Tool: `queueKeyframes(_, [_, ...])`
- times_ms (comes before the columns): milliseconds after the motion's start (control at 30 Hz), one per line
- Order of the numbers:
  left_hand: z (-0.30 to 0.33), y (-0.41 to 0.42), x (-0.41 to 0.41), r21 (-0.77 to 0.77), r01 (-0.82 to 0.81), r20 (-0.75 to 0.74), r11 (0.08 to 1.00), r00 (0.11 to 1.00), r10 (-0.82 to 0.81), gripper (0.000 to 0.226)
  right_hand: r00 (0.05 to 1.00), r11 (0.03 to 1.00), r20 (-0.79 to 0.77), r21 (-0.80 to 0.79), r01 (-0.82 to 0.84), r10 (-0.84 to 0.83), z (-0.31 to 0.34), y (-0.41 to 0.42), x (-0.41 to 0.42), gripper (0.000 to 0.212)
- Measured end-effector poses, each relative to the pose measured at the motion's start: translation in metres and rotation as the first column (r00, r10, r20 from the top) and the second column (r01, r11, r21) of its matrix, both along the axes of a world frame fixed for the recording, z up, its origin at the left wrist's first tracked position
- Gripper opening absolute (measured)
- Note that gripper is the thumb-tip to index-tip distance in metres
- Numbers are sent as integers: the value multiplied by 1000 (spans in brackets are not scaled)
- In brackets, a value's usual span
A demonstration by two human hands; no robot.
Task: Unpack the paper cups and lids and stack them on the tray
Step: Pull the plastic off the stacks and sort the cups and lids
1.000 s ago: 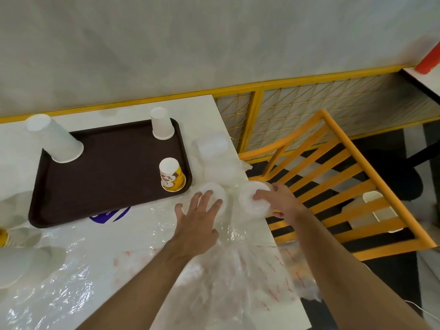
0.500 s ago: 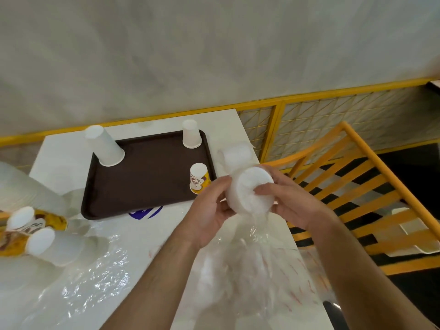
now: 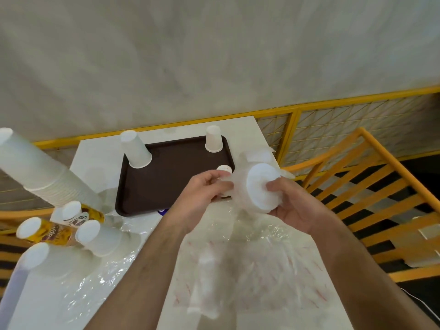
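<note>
Your right hand (image 3: 294, 206) cups a stack of white plastic lids (image 3: 262, 188), round and flat-topped, thumb curled over its near face. The stack sits half inside a clear crinkly plastic sleeve (image 3: 240, 234) that trails down from both hands onto the worktop (image 3: 100, 151). Your left hand (image 3: 204, 192) pinches the sleeve's film just left of the lids, fingers curled.

Beyond your left hand lies the dark brown tray (image 3: 166, 184), rounded corners, raised rim. On it stand upside-down paper cups: a tall white stack (image 3: 135, 148) at the far left corner, a small white cup (image 3: 213, 139) at the far right corner, and a printed cup (image 3: 224, 169) mostly hidden behind your left fingers. Bare tray floor shows between them.

Far left of your left hand, more cup stacks (image 3: 45, 170) lean and lie on glossy wrap. Right of your right hand the worktop edge drops to an orange slatted chair (image 3: 371, 186).
</note>
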State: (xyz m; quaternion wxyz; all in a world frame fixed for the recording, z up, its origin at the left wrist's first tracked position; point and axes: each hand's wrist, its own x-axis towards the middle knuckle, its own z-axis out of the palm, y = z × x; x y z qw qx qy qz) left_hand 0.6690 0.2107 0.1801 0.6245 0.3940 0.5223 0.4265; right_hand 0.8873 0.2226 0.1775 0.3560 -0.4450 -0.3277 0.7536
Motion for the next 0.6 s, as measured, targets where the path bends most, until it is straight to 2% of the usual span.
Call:
queueKeyframes(100, [6,0,-16,63,87,-267,994,961,-67,16,998,997,42,64,-40,38,7,3,2,42])
queueKeyframes(200, [10,-1,-22,225,57,-467,973,882,56,13,996,995,75,82,-60,54,11,6,5,48])
queueKeyframes(267, [10,-3,-21,330,34,-481,943,866,137,22,998,996,48,80,-30,26,14,6,4,45])
queueKeyframes(300, [8,-5,-20,351,4,-433,936,887,158,26,1000,998,18,70,3,-4,16,5,3,44])
queueKeyframes(367, [2,-8,-16,337,-95,-285,937,938,198,30,996,996,-43,42,76,-75,16,6,2,46])
queueKeyframes(433, [-5,-10,-14,294,-176,-216,940,945,244,29,984,988,-94,7,151,-150,16,5,-1,52])
queueKeyframes(533, [-13,-13,-14,235,-158,-318,959,920,230,32,964,976,-158,-18,215,-215,16,5,-6,57])
queueKeyframes(600, [-13,-13,-18,179,-22,-415,984,905,95,21,959,972,-163,-14,233,-232,17,4,-9,55])
